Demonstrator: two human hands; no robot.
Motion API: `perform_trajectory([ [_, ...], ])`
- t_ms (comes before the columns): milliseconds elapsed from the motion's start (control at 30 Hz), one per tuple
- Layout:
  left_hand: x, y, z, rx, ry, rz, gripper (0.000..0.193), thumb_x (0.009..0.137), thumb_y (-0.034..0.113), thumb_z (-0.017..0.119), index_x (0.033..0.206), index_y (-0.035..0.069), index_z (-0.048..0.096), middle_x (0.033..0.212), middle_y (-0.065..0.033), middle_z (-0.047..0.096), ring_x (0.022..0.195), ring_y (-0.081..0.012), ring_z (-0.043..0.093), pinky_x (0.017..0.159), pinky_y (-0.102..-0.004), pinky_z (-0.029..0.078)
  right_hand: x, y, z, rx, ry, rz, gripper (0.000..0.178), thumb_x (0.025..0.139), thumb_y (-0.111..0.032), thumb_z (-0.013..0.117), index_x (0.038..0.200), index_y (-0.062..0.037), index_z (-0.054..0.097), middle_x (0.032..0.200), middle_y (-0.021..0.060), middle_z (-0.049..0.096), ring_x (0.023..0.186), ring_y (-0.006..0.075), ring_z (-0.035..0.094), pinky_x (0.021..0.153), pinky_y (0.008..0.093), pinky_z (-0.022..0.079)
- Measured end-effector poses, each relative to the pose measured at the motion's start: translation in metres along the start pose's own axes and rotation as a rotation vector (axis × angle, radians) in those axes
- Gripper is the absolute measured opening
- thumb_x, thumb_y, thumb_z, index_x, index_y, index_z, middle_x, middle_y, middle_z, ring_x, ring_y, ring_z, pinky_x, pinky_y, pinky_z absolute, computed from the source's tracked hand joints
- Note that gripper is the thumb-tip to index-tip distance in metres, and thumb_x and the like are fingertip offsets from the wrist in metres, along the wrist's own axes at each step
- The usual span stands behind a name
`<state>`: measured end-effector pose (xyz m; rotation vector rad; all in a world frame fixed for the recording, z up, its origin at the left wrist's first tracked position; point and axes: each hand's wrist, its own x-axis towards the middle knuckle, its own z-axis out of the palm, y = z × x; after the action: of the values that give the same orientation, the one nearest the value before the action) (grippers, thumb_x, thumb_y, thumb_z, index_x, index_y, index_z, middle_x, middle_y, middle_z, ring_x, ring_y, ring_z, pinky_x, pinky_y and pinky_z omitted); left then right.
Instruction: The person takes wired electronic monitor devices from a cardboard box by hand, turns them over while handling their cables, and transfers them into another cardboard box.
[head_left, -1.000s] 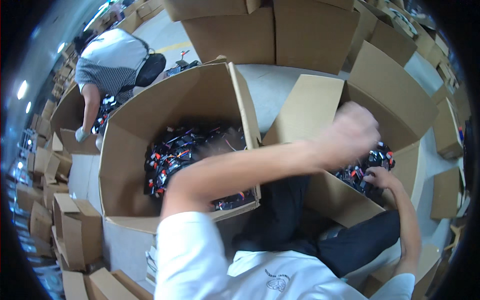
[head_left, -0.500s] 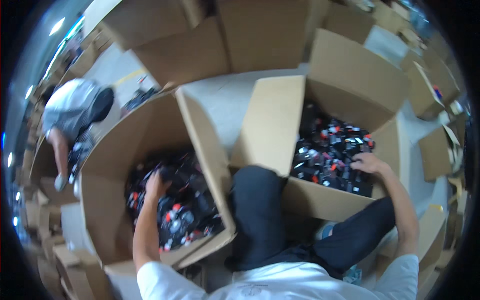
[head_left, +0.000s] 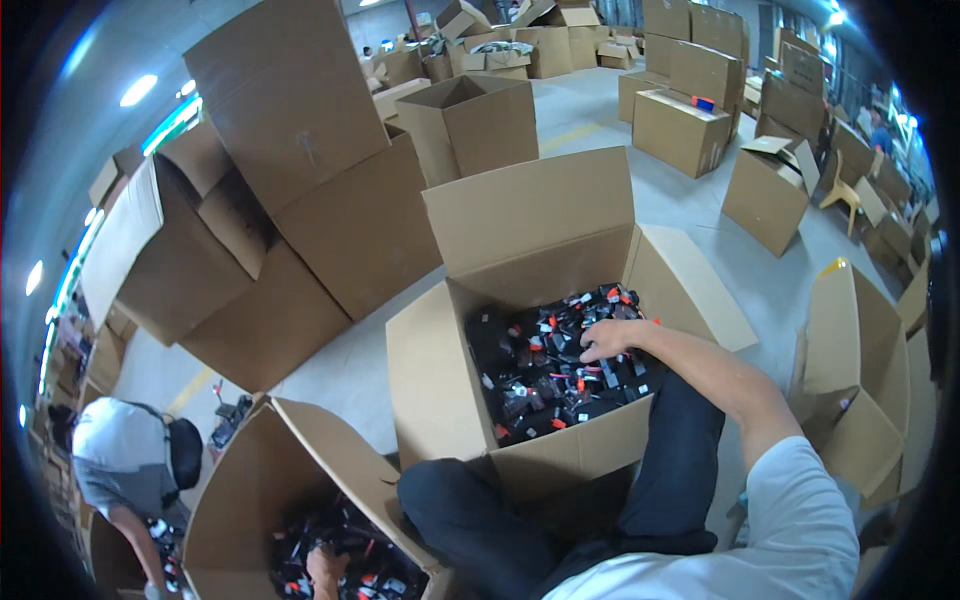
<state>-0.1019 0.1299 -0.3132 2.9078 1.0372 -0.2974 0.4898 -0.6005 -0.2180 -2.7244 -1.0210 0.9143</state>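
A large open cardboard box [head_left: 540, 180] stands in front of me, with a heap of small black plastic pieces [head_left: 540, 405] in it, some with red, orange or white parts. My right hand [head_left: 612, 340] reaches over the heap's right half, fingers bent and drawn together at the pieces. What they grip is too small to make out. At the lower left, a second box [head_left: 235, 490] holds similar dark pieces [head_left: 375, 570]. My left hand [head_left: 325, 570] is down among these, its fingertips partly hidden by the dark heap.
My bent legs [head_left: 480, 510] are between the two boxes. Tall cartons [head_left: 340, 230] are stacked at the left, and an open carton [head_left: 855, 370] stands at the right. Another person [head_left: 130, 450] bends over a box at the far left. More cartons and a yellow chair [head_left: 843, 195] stand farther back.
The view has swung up and to the right, showing more of the room. My right hand has moved inward from the heap's right edge. My left hand remains in the left box.
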Motion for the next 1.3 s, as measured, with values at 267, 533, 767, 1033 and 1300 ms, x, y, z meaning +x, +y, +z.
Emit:
perform_trajectory([
  [267,-0.048,-0.031,-0.193,-0.677,0.087,-0.149,0.029,0.087,0.009,0.094,0.076,-0.004,0.07,0.073,-0.0114,0.076,0.067,-0.0148,0.074,0.059,-0.0419,0.061,-0.026,0.03,0.001,-0.049,0.015,-0.003,0.069,0.11,-0.063,0.072,0.142,-0.0026,0.084,0.137,0.0286,0.083,0.13,0.0463,0.079,0.114,0.0565,0.061],
  [533,-0.099,0.095,-0.458,-0.508,0.713,0.344,0.027,0.097,0.002,0.087,0.085,0.004,0.063,0.072,0.0076,0.05,0.064,-0.0031,0.046,0.057,-0.0284,0.032,-0.061,-0.007,-0.031,0.011,0.191,-0.322,0.06,0.112,-0.054,0.076,0.136,0.0004,0.084,0.13,0.0275,0.084,0.124,0.0446,0.08,0.106,0.0547,0.061],
  [767,-0.14,0.373,-0.538,-1.111,0.388,0.724,0.021,0.099,0.009,0.092,0.106,-0.003,0.076,0.088,-0.0014,0.075,0.078,-0.0077,0.071,0.068,-0.0261,0.056,-0.137,-0.197,-0.116,1.305,0.072,-0.631,0.069,0.128,-0.063,0.053,0.152,0.001,0.065,0.141,0.014,0.077,0.124,0.0214,0.078,0.112,0.0405,0.066],
  [1033,-0.087,0.625,-0.441,-1.446,-0.13,1.09,0.023,0.107,0.01,0.093,0.115,-0.003,0.076,0.096,-0.0071,0.081,0.082,-0.013,0.078,0.072,-0.0313,0.065,-0.149,-0.161,-0.157,1.871,0.018,-1.099,0.062,0.123,-0.058,0.063,0.157,-0.0064,0.064,0.141,0.0098,0.076,0.125,0.0238,0.078,0.11,0.0473,0.067],
  [1300,-0.001,0.724,-0.314,-1.498,-0.354,1.115,0.025,0.105,0.007,0.095,0.121,-0.002,0.079,0.119,-0.0025,0.077,0.111,-0.0132,0.074,0.096,-0.0342,0.064,-0.112,-0.045,-0.143,1.736,0.41,-0.87,0.051,0.121,-0.044,0.071,0.155,-0.0064,0.071,0.135,0.007,0.081,0.118,0.0178,0.083,0.098,0.0383,0.072],
])
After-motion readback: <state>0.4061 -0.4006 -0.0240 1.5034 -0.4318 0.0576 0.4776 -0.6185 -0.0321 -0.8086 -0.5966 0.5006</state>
